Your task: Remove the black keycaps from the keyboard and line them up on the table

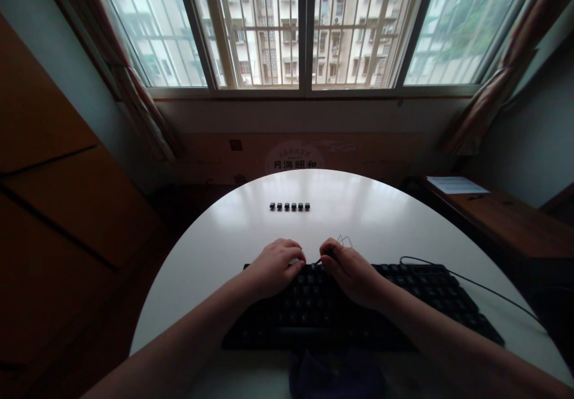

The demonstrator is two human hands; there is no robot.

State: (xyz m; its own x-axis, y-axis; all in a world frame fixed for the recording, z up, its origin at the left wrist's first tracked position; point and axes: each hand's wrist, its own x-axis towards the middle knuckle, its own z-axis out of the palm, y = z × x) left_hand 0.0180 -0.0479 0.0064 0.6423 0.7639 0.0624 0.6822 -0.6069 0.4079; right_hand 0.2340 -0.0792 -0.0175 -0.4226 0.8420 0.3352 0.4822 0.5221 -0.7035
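A black keyboard (309, 303) lies across the near part of the white table. At its far edge is my left hand (280, 261), closed, with its fingers bent over that edge and the thumb near the top row of keys. My right hand (343, 264) is wrapped around a wire keycap puller (344, 243). The puller's thin wire loops stick out past the fingers, and a dark tip points down at the top row, between my hands. Whether this tip touches a key I cannot tell. Beyond my hands, several black keycaps (290, 206) stand in a straight row.
The round white table (215, 231) curves away toward the window. A black cable (493, 295) runs from the keyboard to the right edge. Dark purple cloth (334, 375) shows at the bottom. A brown desk (506, 219) with a paper sheet (456, 185) stands at right.
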